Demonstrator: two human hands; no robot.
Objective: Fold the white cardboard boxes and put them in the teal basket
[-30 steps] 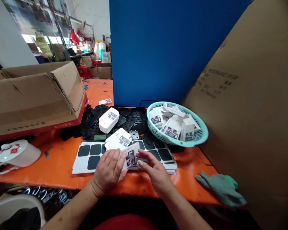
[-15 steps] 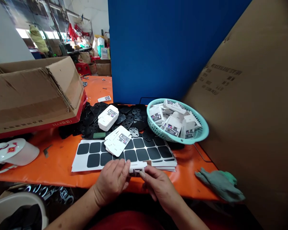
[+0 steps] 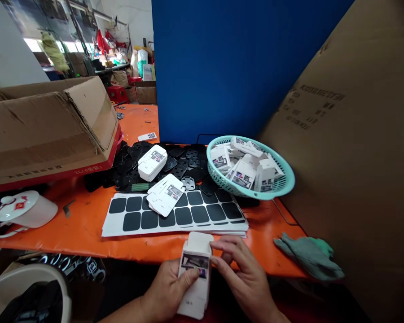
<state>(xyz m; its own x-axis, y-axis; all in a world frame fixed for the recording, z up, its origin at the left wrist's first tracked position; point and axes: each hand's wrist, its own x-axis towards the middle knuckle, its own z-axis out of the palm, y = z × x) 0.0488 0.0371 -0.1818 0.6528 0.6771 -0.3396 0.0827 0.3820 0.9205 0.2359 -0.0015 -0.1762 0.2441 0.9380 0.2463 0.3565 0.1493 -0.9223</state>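
Note:
A small white printed box (image 3: 195,294) is upright in front of the table edge, its top flap (image 3: 200,238) raised. My left hand (image 3: 168,287) grips it, thumb across the printed picture. Beside the box's upper right edge is my right hand (image 3: 242,273), fingers bent and apart, the fingertips at the flap's side. Beyond them lies a stack of white sheets with black rounded squares (image 3: 191,216). Flat white box cards (image 3: 166,195) rest on these sheets, and a thicker stack of cards (image 3: 152,163) stands behind.
A turquoise basket (image 3: 276,195) holds several printed boxes. Black plastic parts (image 3: 182,168) cover the table's middle. At left are an open carton (image 3: 37,130) and a white lidded mug (image 3: 33,211); a grey-green glove (image 3: 309,258) lies at right. A blue panel (image 3: 239,67) stands behind.
The box has turned from lying sideways between both hands to upright, and moved lower. My left hand now holds it from the left; my right hand has opened at its upper right.

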